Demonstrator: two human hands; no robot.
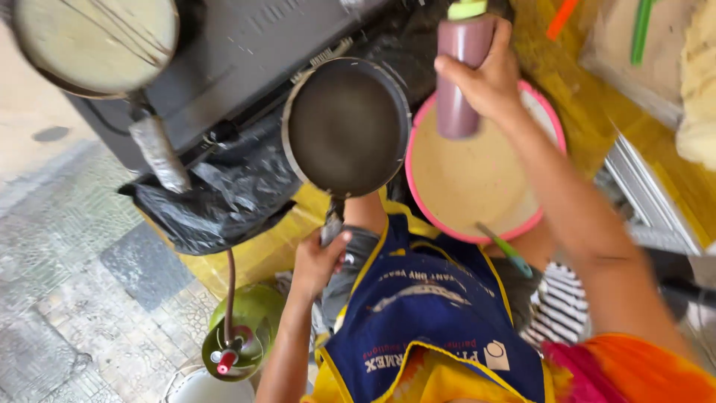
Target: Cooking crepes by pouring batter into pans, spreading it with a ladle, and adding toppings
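Observation:
My left hand (pixel 319 259) grips the handle of a dark, empty frying pan (pixel 347 127) and holds it out in front of me. My right hand (pixel 488 78) is closed around a purple-brown squeeze bottle with a green cap (pixel 460 75), held upright to the right of the pan. The bottle hangs above a pink-rimmed bowl (pixel 522 224) full of pale batter, which rests on my lap. A green-handled utensil (pixel 507 250) leans in the batter at the bowl's near edge. I wear a blue apron (pixel 432 313) with yellow trim.
A second pan with a pale crepe (pixel 93 45) sits on the grey stove (pixel 239 52) at top left. A black plastic sheet (pixel 224 194) drapes below the stove. A green gas cylinder (pixel 242 328) stands on the tiled floor. A yellow table (pixel 582 89) lies at right.

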